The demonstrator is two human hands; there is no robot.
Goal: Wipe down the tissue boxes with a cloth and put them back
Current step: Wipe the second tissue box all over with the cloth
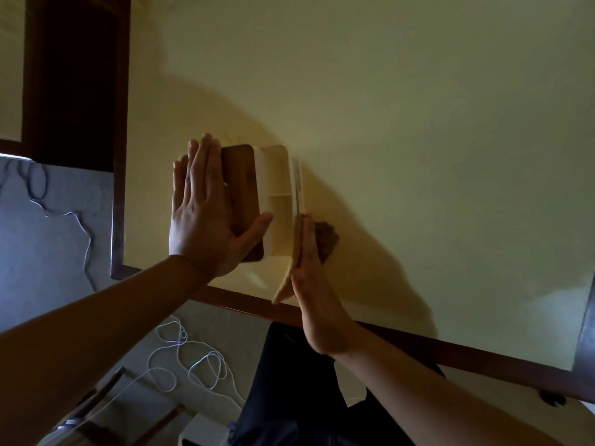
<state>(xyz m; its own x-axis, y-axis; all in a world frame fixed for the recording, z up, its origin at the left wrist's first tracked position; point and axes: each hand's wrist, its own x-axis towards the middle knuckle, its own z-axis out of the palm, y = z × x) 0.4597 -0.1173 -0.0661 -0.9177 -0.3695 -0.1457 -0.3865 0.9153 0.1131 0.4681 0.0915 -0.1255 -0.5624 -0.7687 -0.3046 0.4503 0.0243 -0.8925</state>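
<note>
Both flat hands press: left (206,217) on tissue box (273,194), right (314,284) on cloth (289,268)

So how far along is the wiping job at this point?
Mid-wipe, and only one box shows. The left hand lies flat on the brown lid of the tissue box, steadying it on the table. The right hand presses the cloth with straight fingers against the box's right side. Nothing visibly finished: whether other faces are clean cannot be told. Putting it back is still to do.
</note>
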